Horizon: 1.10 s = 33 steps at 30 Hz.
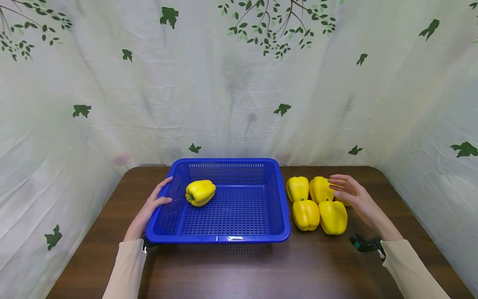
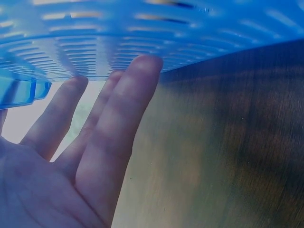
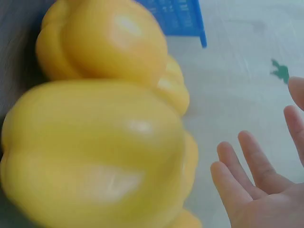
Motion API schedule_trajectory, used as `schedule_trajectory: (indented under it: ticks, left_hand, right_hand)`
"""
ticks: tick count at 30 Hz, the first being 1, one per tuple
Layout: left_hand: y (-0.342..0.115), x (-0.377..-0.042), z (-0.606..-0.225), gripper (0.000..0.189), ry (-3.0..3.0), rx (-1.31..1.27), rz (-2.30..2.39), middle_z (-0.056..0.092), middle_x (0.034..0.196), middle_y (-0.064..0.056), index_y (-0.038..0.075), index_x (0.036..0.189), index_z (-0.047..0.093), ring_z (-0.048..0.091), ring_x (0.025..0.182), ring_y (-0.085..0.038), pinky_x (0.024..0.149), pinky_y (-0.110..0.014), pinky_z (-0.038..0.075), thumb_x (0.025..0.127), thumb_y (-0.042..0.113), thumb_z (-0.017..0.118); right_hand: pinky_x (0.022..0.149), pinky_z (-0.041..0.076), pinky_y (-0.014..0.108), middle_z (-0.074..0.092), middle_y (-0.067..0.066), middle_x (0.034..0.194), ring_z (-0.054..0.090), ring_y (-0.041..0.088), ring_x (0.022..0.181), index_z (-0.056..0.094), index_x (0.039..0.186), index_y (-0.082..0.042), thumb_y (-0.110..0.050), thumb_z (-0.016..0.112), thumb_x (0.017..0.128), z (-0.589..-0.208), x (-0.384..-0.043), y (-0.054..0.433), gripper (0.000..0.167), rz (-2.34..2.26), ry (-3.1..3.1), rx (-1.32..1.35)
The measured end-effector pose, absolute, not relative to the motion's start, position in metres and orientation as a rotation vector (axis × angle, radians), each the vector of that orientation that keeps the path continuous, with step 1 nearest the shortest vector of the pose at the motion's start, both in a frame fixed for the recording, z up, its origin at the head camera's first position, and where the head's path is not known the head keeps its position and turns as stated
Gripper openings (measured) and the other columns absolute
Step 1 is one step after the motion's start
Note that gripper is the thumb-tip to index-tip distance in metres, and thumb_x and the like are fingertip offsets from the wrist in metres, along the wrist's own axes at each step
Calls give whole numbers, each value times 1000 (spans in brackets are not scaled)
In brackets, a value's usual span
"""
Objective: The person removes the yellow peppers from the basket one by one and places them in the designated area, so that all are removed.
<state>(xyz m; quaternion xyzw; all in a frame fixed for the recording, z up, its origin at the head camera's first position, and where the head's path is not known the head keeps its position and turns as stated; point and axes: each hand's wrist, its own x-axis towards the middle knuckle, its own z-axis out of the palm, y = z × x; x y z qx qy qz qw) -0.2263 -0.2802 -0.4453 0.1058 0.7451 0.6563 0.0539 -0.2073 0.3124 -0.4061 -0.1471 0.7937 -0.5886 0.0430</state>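
A blue plastic basket [image 1: 239,237] with slotted walls stands on the brown table, a yellow bell pepper [image 1: 201,193] lying inside toward its left. My left hand [image 1: 151,203] holds the basket's left rim. In the left wrist view, fingers [image 2: 116,123] reach up against the slotted outer wall. Several more yellow bell peppers [image 1: 333,218] sit in a cluster right of the basket. My right hand [image 1: 352,195] hovers over the right side of that cluster, fingers spread and holding nothing. It partly hides a rear pepper. A large pepper [image 3: 95,152] fills much of the right wrist view.
The wooden table [image 1: 239,274] extends in front of the basket and to both sides. A pale curtain [image 1: 239,91] printed with leaves and branches hangs behind the table and round its sides. Each wrist wears a dark strap-on camera [image 1: 367,244].
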Motion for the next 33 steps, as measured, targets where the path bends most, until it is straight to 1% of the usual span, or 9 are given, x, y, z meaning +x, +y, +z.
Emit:
schedule_trajectory:
  ticks: [6,10,13,15,17,21,25,29,33]
  left_hand:
    - [-279,-225,-445,65,2268,325,1992,15,152,-24,24,152,25,39,116,-11,86,-19,41,94,2,44]
    - [-279,-225,-445,65,2276,316,1983,15,152,-23,25,152,26,38,118,-14,86,-19,41,94,3,44]
    - [-279,-225,-446,65,2280,317,1980,14,152,-23,24,152,26,37,118,-16,86,-19,41,94,3,44]
    - [-279,-226,-446,65,2284,321,1980,15,152,-24,23,152,26,38,118,-15,86,-19,41,93,2,44]
    - [-279,-226,-446,65,2289,330,1982,15,152,-24,23,152,26,37,120,-17,87,-18,40,93,2,44]
    - [-279,-226,-446,65,2293,345,1993,15,152,-25,25,151,28,37,120,-16,87,-17,39,92,1,44]
    - [-279,-226,-446,65,2289,345,1996,15,151,-26,24,151,28,39,116,-10,87,-18,40,92,1,44]
    - [-279,-226,-446,65,2285,327,1985,15,152,-25,22,152,25,39,116,-10,87,-18,40,93,2,44]
    - [-279,-226,-445,65,2290,317,1975,14,153,-24,21,152,24,35,122,-20,87,-18,40,94,2,44]
  right_hand:
    - [95,43,34,41,19,140,43,29,126,40,139,-8,-13,49,100,-401,-215,294,40,-1812,2365,-514]
    - [100,36,52,46,11,137,43,32,126,42,137,-10,-15,51,99,-399,-220,282,40,-1825,2329,-517]
    - [101,31,60,44,17,138,42,35,126,43,136,-10,-15,52,98,-398,-224,272,39,-1847,2297,-529]
    - [101,34,54,42,22,139,43,36,126,43,136,-8,-14,52,98,-397,-226,266,39,-1850,2289,-542]
    - [101,34,53,43,22,138,43,37,126,42,136,-3,-14,53,98,-395,-229,260,41,-1857,2273,-556]
    - [102,37,44,48,13,136,43,38,126,41,136,-1,-14,53,98,-392,-234,247,42,-1861,2238,-584]
    - [101,39,40,49,13,135,43,38,126,43,136,-3,-13,54,97,-387,-239,233,42,-1860,2206,-615]
    - [103,33,53,47,17,137,43,39,125,43,137,-4,-12,54,97,-381,-243,216,42,-1849,2178,-647]
    - [103,32,53,45,22,138,46,37,124,43,137,-2,-11,53,97,-375,-248,202,42,-1834,2166,-677]
